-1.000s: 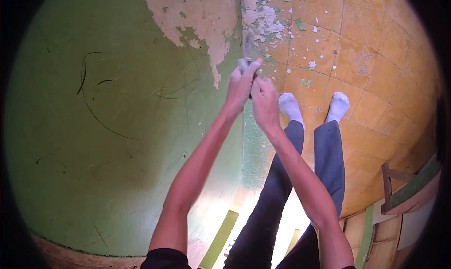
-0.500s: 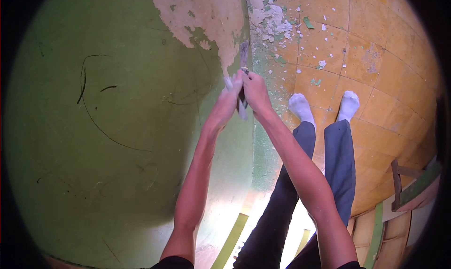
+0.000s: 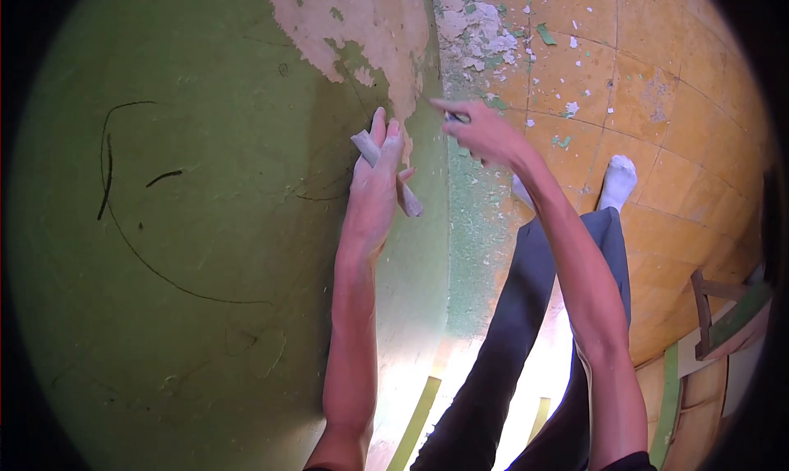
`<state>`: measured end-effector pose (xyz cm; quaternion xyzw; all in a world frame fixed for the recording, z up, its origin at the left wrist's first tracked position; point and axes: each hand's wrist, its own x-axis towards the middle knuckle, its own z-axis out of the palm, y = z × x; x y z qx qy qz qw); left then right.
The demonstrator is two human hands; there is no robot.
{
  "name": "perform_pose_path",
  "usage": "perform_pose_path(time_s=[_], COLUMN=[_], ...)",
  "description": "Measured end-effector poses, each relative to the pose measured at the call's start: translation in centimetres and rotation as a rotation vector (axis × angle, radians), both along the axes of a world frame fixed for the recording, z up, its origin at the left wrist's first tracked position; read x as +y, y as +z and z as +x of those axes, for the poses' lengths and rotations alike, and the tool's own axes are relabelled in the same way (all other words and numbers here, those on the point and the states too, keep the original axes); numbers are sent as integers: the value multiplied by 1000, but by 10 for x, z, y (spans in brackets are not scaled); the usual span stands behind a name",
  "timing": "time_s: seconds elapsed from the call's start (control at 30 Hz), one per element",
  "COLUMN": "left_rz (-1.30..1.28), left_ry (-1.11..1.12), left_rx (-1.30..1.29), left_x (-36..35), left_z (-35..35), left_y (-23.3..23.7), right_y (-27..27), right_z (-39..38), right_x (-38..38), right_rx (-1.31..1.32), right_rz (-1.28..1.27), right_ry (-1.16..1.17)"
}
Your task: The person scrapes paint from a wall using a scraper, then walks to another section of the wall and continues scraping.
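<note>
My left hand is against the green wall, its fingers pointing up. A whitish stick-like piece passes through its grip, one end showing between the fingers and the other below the palm. My right hand is closed around a thin scraping tool, blurred, whose tip points up and left towards the wall. Most of the tool's handle is hidden by the fingers. Above both hands, a bare pinkish patch with ragged paint edges runs down the wall.
Green and white paint flakes lie on the orange tiled floor. My sock-covered foot stands on the tiles. A wooden piece of furniture is at the lower right. Bright light falls near my legs.
My hands have moved apart: the right one has gone right with the tool, and the left one has shifted slightly left. The blade no longer lies along the wall's bottom edge.
</note>
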<state>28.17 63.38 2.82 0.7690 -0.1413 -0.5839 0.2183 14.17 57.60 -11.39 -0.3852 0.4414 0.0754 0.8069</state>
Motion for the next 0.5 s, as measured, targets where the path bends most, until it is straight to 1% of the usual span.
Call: perform_pose_path(time_s=[0.07, 0.17, 0.27, 0.37, 0.47, 0.5], left_rz=[2, 13, 13, 7, 17, 18], left_ry=[-8, -11, -4, -3, -6, -2], left_rx=[-12, -15, -19, -25, -13, -9], left_x=[-2, -1, -1, -4, -3, -3], left_z=[0, -2, 1, 0, -2, -1], left_y=[1, 0, -1, 0, 1, 0], right_y=[15, -22, -13, -26, -24, -30], right_z=[-2, -6, 10, 17, 19, 20], right_x=[3, 18, 35, 69, 28, 32], right_rx=[19, 56, 93, 74, 147, 130], right_rz=[14, -95, -181, -550, -301, -345], right_ry=[52, -68, -59, -178, -110, -147])
